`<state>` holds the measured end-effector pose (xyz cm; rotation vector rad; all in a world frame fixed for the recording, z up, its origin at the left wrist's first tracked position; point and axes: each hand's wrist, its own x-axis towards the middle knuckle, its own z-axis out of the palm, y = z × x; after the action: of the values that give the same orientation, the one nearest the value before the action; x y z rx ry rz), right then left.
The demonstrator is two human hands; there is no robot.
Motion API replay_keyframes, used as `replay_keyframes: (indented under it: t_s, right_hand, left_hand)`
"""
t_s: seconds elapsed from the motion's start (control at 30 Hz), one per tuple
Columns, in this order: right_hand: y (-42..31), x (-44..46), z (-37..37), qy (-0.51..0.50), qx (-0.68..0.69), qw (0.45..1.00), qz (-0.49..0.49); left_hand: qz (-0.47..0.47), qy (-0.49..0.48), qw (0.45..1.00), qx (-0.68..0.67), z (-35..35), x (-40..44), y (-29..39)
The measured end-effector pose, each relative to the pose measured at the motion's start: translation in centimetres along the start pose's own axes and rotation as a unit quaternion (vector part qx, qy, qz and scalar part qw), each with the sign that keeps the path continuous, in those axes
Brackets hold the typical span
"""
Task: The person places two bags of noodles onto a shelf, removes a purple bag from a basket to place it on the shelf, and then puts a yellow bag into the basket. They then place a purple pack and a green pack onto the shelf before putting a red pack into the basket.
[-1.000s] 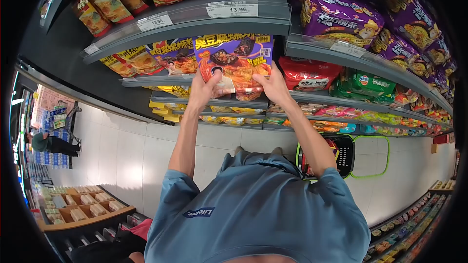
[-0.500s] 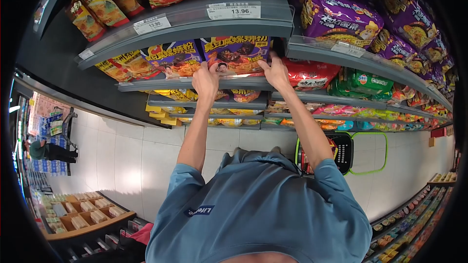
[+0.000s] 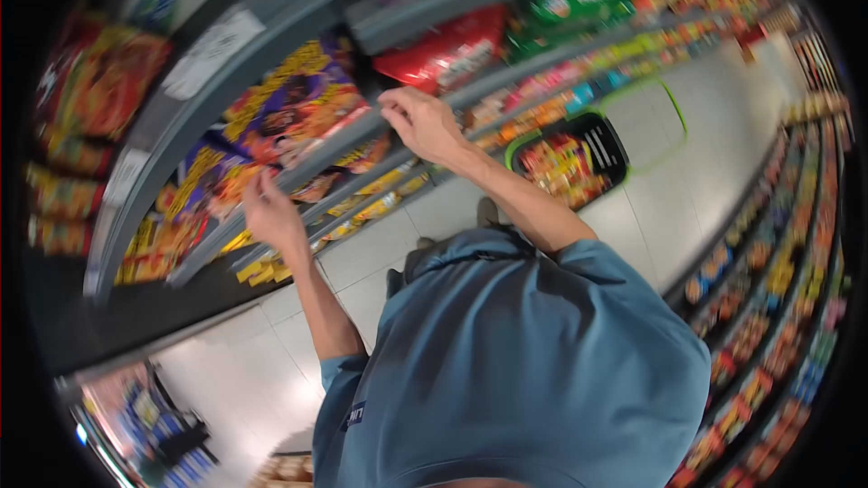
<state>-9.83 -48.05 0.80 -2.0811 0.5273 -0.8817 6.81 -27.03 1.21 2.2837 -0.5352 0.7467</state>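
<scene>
Purple-and-yellow bags of instant rice noodles point(image 3: 303, 117) stand side by side on a grey shelf under a deeper shelf. My left hand point(image 3: 274, 217) is in front of the shelf edge by the left bag, fingers loosely bent and holding nothing visible; motion blurs it, and whether it touches the bag I cannot tell. To the right, my right hand point(image 3: 422, 124) hovers off the shelf edge near a red bag point(image 3: 448, 50). Its fingers are curled but apart, with nothing seen in them.
A black shopping basket point(image 3: 617, 146) with a green handle stands on the tiled floor at the right, holding red and yellow packs. Green packs point(image 3: 579, 4) lie on the right-hand shelf. More stocked shelves point(image 3: 768, 307) run along the right. A trolley and a person are blurred at lower left.
Both hands have come away from the noodle bag they were pressing at its sides. The view has swung round to the right and tilted. More of the basket shows.
</scene>
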Motion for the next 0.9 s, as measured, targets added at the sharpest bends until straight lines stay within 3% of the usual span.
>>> replay_keyframes:
  t_s: [0.03, 0.13, 0.2, 0.27, 0.33, 0.47, 0.5, 0.57, 0.6, 0.77, 0.9]
  right_hand:
    - [0.6, -1.7, -0.9, -0.031, -0.002, 0.999, 0.028]
    - [6.1, -9.1, -2.4, -0.039, -0.009, 0.991, 0.132]
    - [9.5, -15.2, -4.0, -0.055, -0.111, 0.963, 0.240]
    - [14.4, -23.0, -5.1, -0.020, -0.173, 0.950, 0.259]
    - [15.4, -28.9, -6.9, -0.039, -0.206, 0.889, 0.407]
    - [16.0, -38.1, -9.7, -0.023, -0.229, 0.850, 0.474]
    - [16.2, -39.4, -10.2, -0.020, -0.218, 0.839, 0.499]
    - [17.2, -41.2, -11.1, -0.018, -0.202, 0.828, 0.523]
    - [18.1, -41.8, -11.6, -0.025, -0.202, 0.819, 0.537]
    - [26.3, -44.1, -14.8, -0.048, -0.203, 0.835, 0.510]
    - [34.6, -44.4, -19.2, -0.037, -0.212, 0.806, 0.552]
  left_hand:
    - [0.003, 0.005, 0.998, -0.060, -0.4, -1.0, -0.3]
    - [-0.022, -0.137, 0.985, -0.102, -2.1, -5.0, -0.5]
    - [-0.022, -0.204, 0.970, -0.130, -1.8, -8.8, -2.0]
    - [-0.024, -0.269, 0.951, -0.151, -1.3, -12.8, -3.3]
    - [-0.105, -0.403, 0.891, -0.178, -1.1, -16.0, -4.0]
    - [-0.109, -0.527, 0.823, -0.182, -1.1, -17.8, -0.4]
    - [-0.108, -0.531, 0.821, -0.179, -0.7, -17.9, 0.3]
    - [0.026, -0.564, 0.807, -0.173, 0.1, -17.8, 1.8]
    - [0.035, -0.586, 0.794, -0.158, -0.2, -16.9, 3.6]
    - [0.039, -0.565, 0.815, -0.119, 1.0, -17.6, 6.1]
    - [0.012, -0.570, 0.821, -0.039, 1.4, -20.1, 9.8]
